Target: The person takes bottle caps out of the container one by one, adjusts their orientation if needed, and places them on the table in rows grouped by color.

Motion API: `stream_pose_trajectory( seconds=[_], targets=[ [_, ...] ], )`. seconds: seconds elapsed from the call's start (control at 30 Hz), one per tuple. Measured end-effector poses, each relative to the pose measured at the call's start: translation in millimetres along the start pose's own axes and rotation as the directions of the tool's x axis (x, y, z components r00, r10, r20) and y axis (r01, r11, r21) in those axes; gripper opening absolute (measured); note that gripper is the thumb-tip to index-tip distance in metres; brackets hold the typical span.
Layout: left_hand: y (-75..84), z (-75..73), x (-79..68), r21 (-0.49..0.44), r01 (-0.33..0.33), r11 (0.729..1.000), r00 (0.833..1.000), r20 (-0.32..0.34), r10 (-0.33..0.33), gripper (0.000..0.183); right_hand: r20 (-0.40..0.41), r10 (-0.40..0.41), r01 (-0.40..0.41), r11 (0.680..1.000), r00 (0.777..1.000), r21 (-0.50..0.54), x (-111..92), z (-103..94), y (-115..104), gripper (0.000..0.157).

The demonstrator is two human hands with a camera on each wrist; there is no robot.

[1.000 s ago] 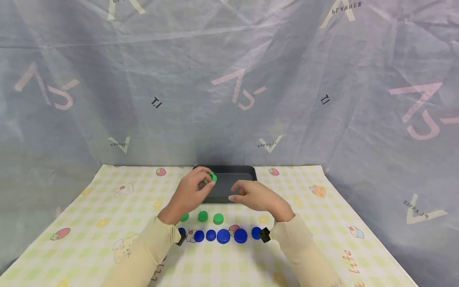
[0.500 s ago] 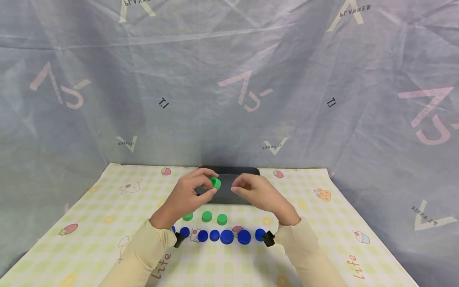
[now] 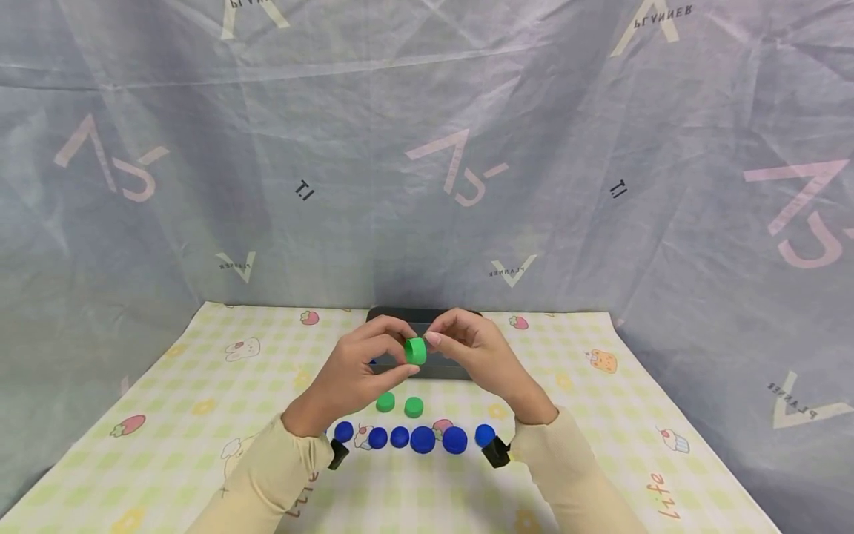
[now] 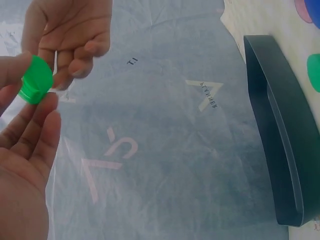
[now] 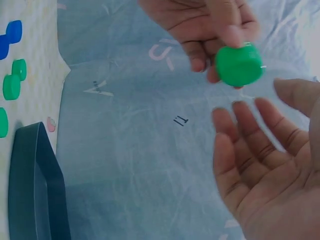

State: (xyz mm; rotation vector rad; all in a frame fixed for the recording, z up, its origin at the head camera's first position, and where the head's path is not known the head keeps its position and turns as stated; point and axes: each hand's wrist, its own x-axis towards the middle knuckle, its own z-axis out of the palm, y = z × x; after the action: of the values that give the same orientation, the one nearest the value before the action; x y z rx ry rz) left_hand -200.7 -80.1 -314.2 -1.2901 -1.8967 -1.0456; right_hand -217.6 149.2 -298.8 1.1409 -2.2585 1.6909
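Note:
My left hand (image 3: 356, 367) pinches a green bottle cap (image 3: 416, 351) between thumb and fingers, raised in front of the dark tray (image 3: 447, 371). The cap is tipped on its side, its hollow partly showing in the head view. My right hand (image 3: 487, 356) is close by on the right, thumb and fingers apart and loosely bent. In the right wrist view a gap separates those fingers (image 5: 245, 135) from the cap. Behind my hands, most of the tray's inside is hidden, with a bit of blue showing at its left.
Green caps (image 3: 414, 407) stand on the checked tablecloth (image 3: 200, 475) before the tray. Nearer me runs a row of several blue caps (image 3: 422, 440), some large, some small, partly covered at its left end by my sleeve. A grey curtain (image 3: 427, 222) rises behind the table.
My left hand has carried the green cap rightward from the tray's left side and turned it. The right hand has risen a little, bringing its fingertips nearer the cap.

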Motion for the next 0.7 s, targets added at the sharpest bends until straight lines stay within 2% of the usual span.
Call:
stream_pose_trajectory(
  seconds=[0.17,0.33,0.47,0.6,0.7],
  targets=[
    [1.7,4.5,0.0,-0.013,-0.031,0.999,0.999,-0.012,0.031,0.027,0.042,-0.056,0.054,0.997,0.998,0.055,0,4.2,0,0.014],
    [0.9,8.7,-1.2,0.008,-0.053,0.999,0.998,-0.032,0.053,0.029,0.107,-0.043,0.022,0.982,0.993,0.188,-1,7.6,0,0.021],
    [-2.7,12.2,-2.4,0.081,-0.113,0.99,0.992,-0.05,0.117,0.03,0.149,-0.06,0.019,0.965,0.987,0.26,0,11.8,3,0.026],
    [-7.1,14.1,-2.5,0.165,-0.148,0.975,0.985,-0.059,0.159,0.034,0.142,-0.079,0.043,0.97,0.987,0.239,2,15.0,7,0.023],
    [-9.8,13.8,-2.6,0.215,-0.134,0.967,0.988,-0.046,0.147,0.037,0.123,-0.09,0.066,0.981,0.988,0.181,3,15.9,11,0.019]
  ],
)
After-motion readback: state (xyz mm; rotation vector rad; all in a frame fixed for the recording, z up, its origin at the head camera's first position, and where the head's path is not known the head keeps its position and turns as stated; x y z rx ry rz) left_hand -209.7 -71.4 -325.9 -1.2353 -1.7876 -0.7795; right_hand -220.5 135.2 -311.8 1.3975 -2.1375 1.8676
